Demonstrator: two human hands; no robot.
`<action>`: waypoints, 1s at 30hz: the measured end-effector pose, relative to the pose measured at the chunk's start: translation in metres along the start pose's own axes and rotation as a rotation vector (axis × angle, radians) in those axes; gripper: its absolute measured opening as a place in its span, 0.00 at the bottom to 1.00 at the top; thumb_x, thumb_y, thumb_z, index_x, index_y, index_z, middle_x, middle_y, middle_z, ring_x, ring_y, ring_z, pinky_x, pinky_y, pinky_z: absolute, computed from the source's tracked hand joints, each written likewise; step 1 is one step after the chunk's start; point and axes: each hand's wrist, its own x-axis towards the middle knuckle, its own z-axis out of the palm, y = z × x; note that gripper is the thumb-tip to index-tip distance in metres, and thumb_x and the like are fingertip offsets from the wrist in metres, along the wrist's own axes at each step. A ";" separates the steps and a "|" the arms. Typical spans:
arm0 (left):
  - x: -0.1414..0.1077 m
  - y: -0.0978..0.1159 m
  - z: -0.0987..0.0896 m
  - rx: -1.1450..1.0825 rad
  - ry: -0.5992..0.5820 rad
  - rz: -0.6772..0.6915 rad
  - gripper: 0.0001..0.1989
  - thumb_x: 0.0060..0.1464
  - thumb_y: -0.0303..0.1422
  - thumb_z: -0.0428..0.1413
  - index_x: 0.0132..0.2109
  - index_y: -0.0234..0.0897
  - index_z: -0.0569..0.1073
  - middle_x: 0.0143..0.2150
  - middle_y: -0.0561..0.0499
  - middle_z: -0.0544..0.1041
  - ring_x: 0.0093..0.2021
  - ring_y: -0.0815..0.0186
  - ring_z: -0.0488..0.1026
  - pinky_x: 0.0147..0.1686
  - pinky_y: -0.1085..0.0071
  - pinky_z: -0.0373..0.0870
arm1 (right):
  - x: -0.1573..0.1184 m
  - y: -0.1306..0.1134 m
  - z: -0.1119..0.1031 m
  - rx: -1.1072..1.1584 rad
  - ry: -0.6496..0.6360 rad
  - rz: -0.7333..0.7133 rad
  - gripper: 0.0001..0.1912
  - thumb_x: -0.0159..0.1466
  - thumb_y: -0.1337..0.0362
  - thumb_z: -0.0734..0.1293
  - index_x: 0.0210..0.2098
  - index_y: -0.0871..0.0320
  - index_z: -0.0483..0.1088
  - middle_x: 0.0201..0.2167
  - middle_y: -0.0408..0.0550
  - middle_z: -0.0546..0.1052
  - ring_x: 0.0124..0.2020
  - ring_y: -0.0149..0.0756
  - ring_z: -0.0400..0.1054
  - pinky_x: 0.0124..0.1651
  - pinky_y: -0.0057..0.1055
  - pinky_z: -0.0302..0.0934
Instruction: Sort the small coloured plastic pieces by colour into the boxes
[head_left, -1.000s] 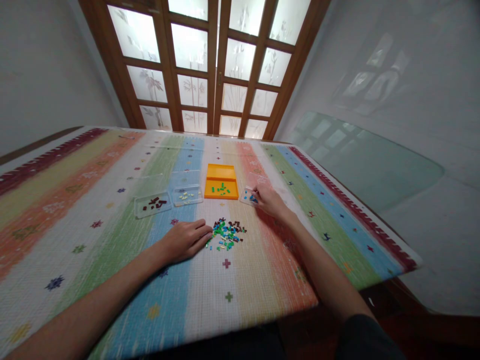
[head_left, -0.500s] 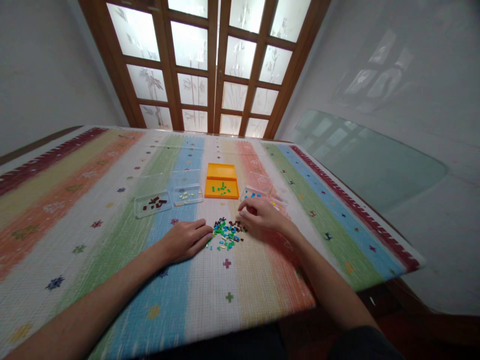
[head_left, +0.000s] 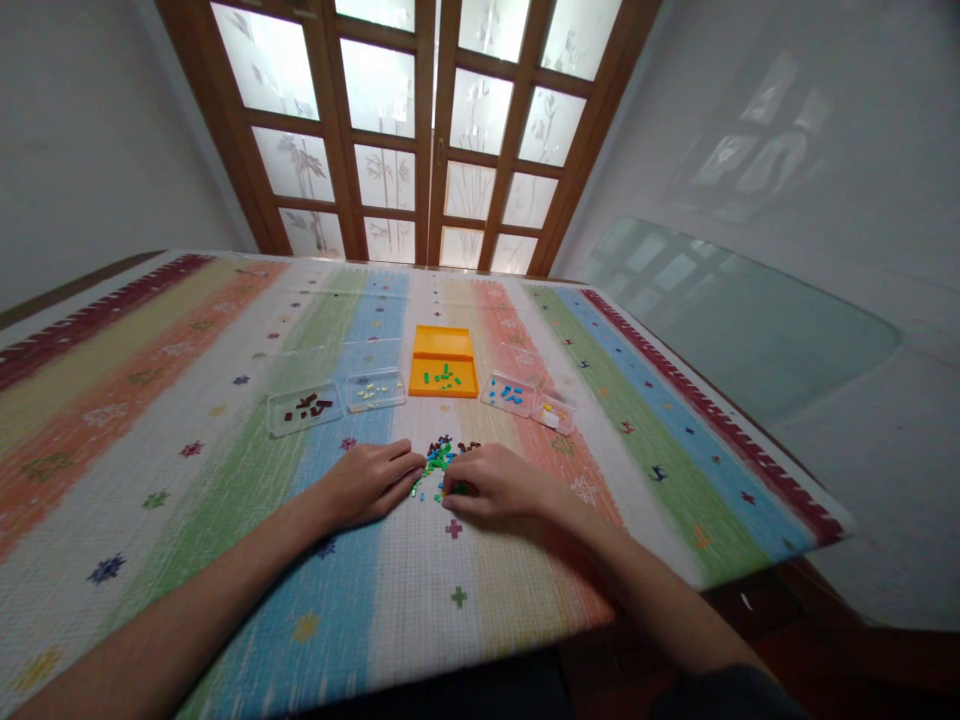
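A loose pile of small building bricks (head_left: 438,458), green, blue and brown, lies on the cloth between my hands. My left hand (head_left: 369,480) rests on the table with its fingers stretched out, their tips touching the pile's left edge. Over the right part of the pile is my right hand (head_left: 491,482), thumb and fingers curled together in a pinch. What sits between those fingertips, if anything, is too small to make out. The hand hides part of the pile.
Behind the pile stand an orange box (head_left: 443,390) with green bricks, a clear tray (head_left: 279,428) with brown pieces, a clear tray (head_left: 377,406) with pale pieces, a tray (head_left: 487,403) with blue pieces, and a small tray (head_left: 571,428) with yellow and white items.
My right hand has come down and toward me, from beside the blue-brick tray onto the pile's near right part. The right-hand trays show fully now. My left hand stays put.
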 end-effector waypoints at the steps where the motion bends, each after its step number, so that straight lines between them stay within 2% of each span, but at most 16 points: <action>1: 0.000 0.000 0.000 0.001 0.002 0.005 0.15 0.70 0.32 0.44 0.45 0.35 0.76 0.33 0.49 0.74 0.29 0.67 0.74 0.29 0.72 0.69 | 0.000 -0.001 0.000 -0.016 -0.006 0.005 0.05 0.65 0.65 0.68 0.36 0.59 0.77 0.32 0.48 0.80 0.31 0.33 0.70 0.37 0.28 0.57; 8: 0.000 0.000 -0.001 0.007 0.007 0.032 0.14 0.69 0.30 0.45 0.45 0.34 0.76 0.32 0.49 0.74 0.28 0.67 0.72 0.27 0.73 0.68 | 0.003 -0.010 -0.001 -0.090 -0.048 0.048 0.09 0.69 0.64 0.64 0.37 0.60 0.75 0.32 0.50 0.80 0.29 0.33 0.69 0.34 0.29 0.55; 12: 0.000 -0.001 0.001 0.005 0.007 0.022 0.15 0.69 0.32 0.45 0.45 0.35 0.76 0.31 0.50 0.74 0.28 0.68 0.73 0.27 0.73 0.68 | -0.002 -0.008 -0.012 -0.048 -0.001 0.053 0.09 0.70 0.64 0.63 0.40 0.60 0.74 0.33 0.49 0.80 0.30 0.33 0.69 0.35 0.29 0.55; 16: -0.001 -0.002 0.003 -0.002 -0.015 0.003 0.15 0.70 0.32 0.45 0.46 0.35 0.76 0.32 0.50 0.74 0.28 0.68 0.73 0.28 0.73 0.68 | -0.019 0.012 -0.039 0.000 0.147 0.225 0.09 0.70 0.63 0.62 0.38 0.60 0.73 0.29 0.47 0.77 0.28 0.31 0.66 0.34 0.28 0.54; 19: -0.001 -0.003 0.003 -0.004 -0.023 -0.004 0.15 0.70 0.33 0.45 0.46 0.35 0.76 0.33 0.49 0.75 0.28 0.68 0.73 0.28 0.73 0.69 | -0.042 0.035 -0.062 -0.014 0.292 0.375 0.10 0.69 0.63 0.62 0.36 0.60 0.73 0.27 0.45 0.75 0.26 0.31 0.64 0.33 0.28 0.52; 22: -0.001 -0.002 0.002 -0.008 -0.018 -0.005 0.16 0.70 0.33 0.44 0.45 0.35 0.76 0.32 0.49 0.75 0.28 0.68 0.73 0.28 0.73 0.69 | -0.064 0.057 -0.077 -0.047 0.382 0.500 0.11 0.67 0.61 0.62 0.33 0.59 0.73 0.24 0.45 0.74 0.24 0.31 0.61 0.31 0.28 0.50; 26: 0.001 -0.001 0.000 -0.007 -0.020 -0.007 0.15 0.70 0.33 0.45 0.45 0.35 0.76 0.33 0.49 0.76 0.28 0.69 0.73 0.28 0.73 0.69 | -0.081 0.079 -0.080 -0.121 0.378 0.678 0.12 0.65 0.61 0.63 0.31 0.59 0.75 0.23 0.46 0.74 0.24 0.32 0.62 0.29 0.29 0.48; 30: 0.000 -0.002 0.001 -0.017 -0.013 -0.018 0.15 0.70 0.33 0.45 0.45 0.36 0.77 0.32 0.50 0.75 0.27 0.69 0.72 0.28 0.73 0.68 | -0.082 0.093 -0.075 -0.145 0.288 0.699 0.11 0.64 0.64 0.63 0.31 0.60 0.76 0.24 0.47 0.75 0.24 0.33 0.63 0.29 0.29 0.49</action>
